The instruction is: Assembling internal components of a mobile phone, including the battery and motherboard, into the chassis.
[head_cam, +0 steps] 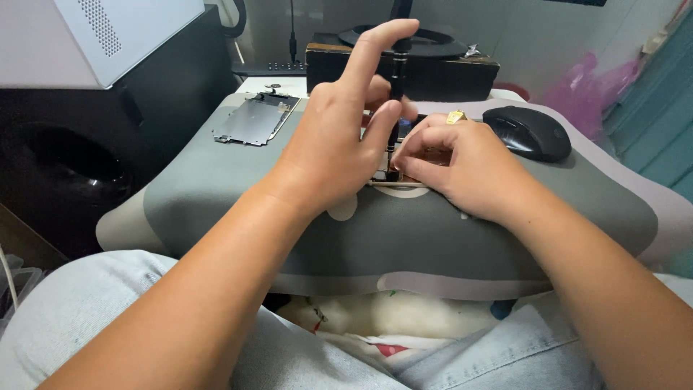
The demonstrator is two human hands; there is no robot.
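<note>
2 hands (339, 144) on slim black screwdriver (395, 79)

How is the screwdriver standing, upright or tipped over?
Upright: the screwdriver stands near vertical, left hand index finger on its top, right hand fingers beside its tip on the small device.

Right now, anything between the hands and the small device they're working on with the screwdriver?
Nothing visible. The left hand holds the dark screwdriver upright, index fingertip on its cap, tip down on the small device. The right hand pinches beside the tip, touching the device. The metal plate and black mouse lie off to the sides.
</note>
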